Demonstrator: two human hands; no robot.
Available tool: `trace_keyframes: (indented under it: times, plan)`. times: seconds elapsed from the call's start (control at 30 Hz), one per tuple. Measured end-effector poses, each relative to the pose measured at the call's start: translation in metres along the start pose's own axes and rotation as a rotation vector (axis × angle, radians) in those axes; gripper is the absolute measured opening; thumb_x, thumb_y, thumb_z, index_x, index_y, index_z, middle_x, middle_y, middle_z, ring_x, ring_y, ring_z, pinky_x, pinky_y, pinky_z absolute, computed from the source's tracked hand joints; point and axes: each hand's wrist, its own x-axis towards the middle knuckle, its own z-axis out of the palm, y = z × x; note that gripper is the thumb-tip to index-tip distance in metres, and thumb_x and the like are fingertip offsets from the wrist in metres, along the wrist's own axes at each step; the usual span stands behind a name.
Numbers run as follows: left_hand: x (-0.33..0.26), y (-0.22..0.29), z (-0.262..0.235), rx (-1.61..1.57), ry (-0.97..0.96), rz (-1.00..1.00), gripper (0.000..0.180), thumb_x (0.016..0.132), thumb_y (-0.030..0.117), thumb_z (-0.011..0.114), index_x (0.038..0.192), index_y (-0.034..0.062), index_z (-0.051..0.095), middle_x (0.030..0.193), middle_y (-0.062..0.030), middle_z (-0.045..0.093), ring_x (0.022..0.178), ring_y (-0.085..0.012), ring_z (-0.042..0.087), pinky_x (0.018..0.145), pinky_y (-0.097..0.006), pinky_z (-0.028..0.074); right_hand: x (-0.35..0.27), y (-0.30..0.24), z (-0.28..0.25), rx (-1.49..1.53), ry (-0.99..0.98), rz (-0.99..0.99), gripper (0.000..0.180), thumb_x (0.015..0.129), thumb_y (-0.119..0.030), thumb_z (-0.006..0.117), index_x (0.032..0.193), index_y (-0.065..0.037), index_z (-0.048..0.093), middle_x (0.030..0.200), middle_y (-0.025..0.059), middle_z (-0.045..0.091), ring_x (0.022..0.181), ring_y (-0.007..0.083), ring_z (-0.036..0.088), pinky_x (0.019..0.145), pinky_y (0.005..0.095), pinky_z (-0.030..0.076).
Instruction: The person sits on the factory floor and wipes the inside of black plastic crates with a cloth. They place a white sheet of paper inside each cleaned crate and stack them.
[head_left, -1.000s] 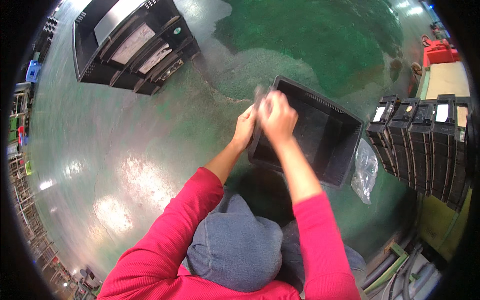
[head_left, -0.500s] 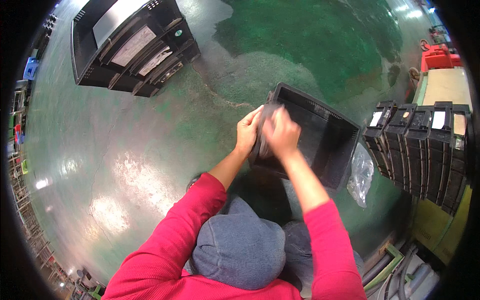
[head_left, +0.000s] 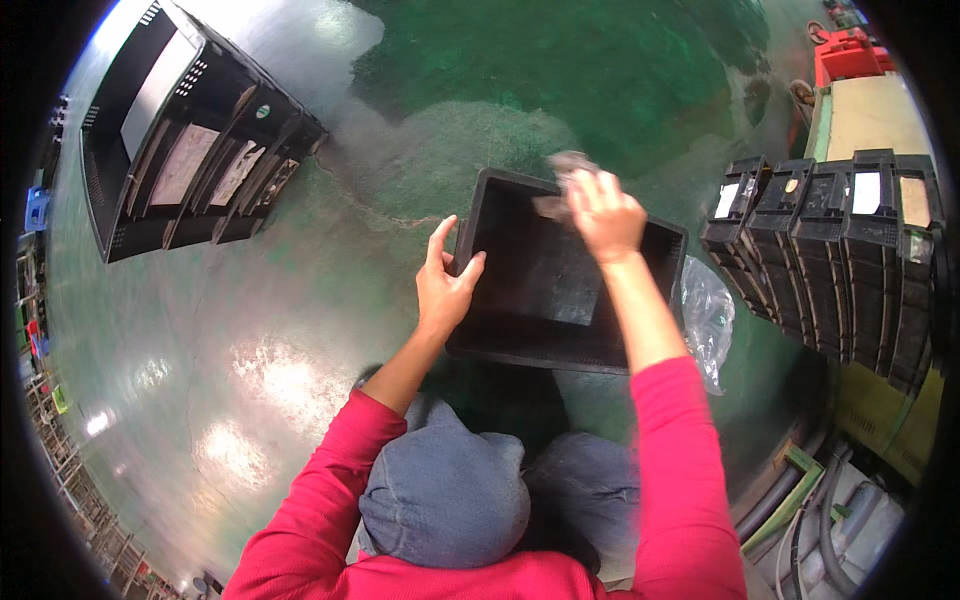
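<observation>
A black plastic crate [head_left: 570, 360] lies in front of my knees with its open top facing me. At its left wall my left hand [head_left: 443, 290] grips the rim, the thumb over the inner side and the fingers along the outside. My right hand [head_left: 608, 222] is above the crate's far wall, closed around a crumpled grey-brown rag [head_left: 573, 163]. Parts of the rag stick out past the fingers and are smeared by motion. Against the crate's right side, a clear plastic bag [head_left: 706, 318] rests on the floor.
Stacked black crates [head_left: 205, 150] stand on the green floor [head_left: 330, 300] at the far left. More black crates [head_left: 830, 250] are lined up on the right, near a red machine part [head_left: 850, 58]. Hoses [head_left: 815, 520] run along the lower right.
My right hand has carried the rag from the crate's left wall to its far wall. My left hand has shifted down along the left rim, and the crate has turned slightly.
</observation>
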Motion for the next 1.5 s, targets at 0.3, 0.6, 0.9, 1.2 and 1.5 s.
trace_keyframes:
  times: [0.3, 0.6, 0.9, 1.2, 1.5]
  plan:
    - [0.003, -0.005, 0.004, -0.036, 0.041, 0.079, 0.058, 0.075, 0.018, 0.068, 0.129, 0.0204, 0.046, 0.057, 0.0027, 0.04, 0.052, -0.0079, 0.039, 0.053, -0.025, 0.038, -0.096, 0.113, -0.057, 0.009, -0.315, 0.138, 0.044, 0.073, -0.021, 0.068, 0.113, -0.019, 0.051, 0.088, 0.0054, 0.055, 0.063, 0.0271, 0.061, 0.055, 0.0368, 0.051]
    - [0.001, -0.005, 0.005, -0.01, 0.058, 0.063, 0.056, 0.077, 0.016, 0.068, 0.129, 0.0182, 0.047, 0.062, 0.0049, 0.037, 0.057, -0.0057, 0.036, 0.054, -0.021, 0.034, -0.17, 0.086, -0.135, 0.428, -0.636, 0.262, 0.046, 0.066, -0.008, 0.066, 0.11, -0.016, 0.055, 0.095, 0.0096, 0.059, 0.079, 0.0349, 0.06, 0.065, 0.0417, 0.051]
    - [0.002, -0.009, 0.005, -0.05, 0.029, 0.025, 0.055, 0.077, 0.02, 0.069, 0.128, 0.0199, 0.048, 0.061, 0.0055, 0.038, 0.056, -0.0053, 0.036, 0.053, -0.022, 0.034, -0.187, 0.016, -0.157, 0.487, -0.606, 0.255, 0.038, 0.068, -0.012, 0.067, 0.105, -0.011, 0.057, 0.096, 0.0077, 0.062, 0.079, 0.028, 0.063, 0.062, 0.036, 0.053]
    - [0.005, -0.014, 0.007, 0.015, 0.001, 0.107, 0.056, 0.075, 0.024, 0.069, 0.127, 0.022, 0.05, 0.057, -0.001, 0.044, 0.052, -0.0112, 0.041, 0.051, -0.029, 0.039, -0.097, -0.156, -0.075, 0.962, -0.233, 0.054, 0.033, 0.067, -0.017, 0.068, 0.097, -0.015, 0.056, 0.074, 0.0052, 0.053, 0.056, 0.0227, 0.058, 0.048, 0.0337, 0.048]
    - [0.002, 0.0, 0.002, 0.046, -0.044, 0.06, 0.058, 0.076, 0.023, 0.065, 0.131, 0.0221, 0.047, 0.058, -0.0012, 0.049, 0.053, -0.0101, 0.045, 0.055, -0.029, 0.041, -0.112, 0.038, 0.006, -0.115, -0.582, -0.02, 0.025, 0.076, -0.014, 0.053, 0.101, -0.014, 0.057, 0.085, 0.0085, 0.058, 0.075, 0.0236, 0.061, 0.054, 0.0341, 0.05]
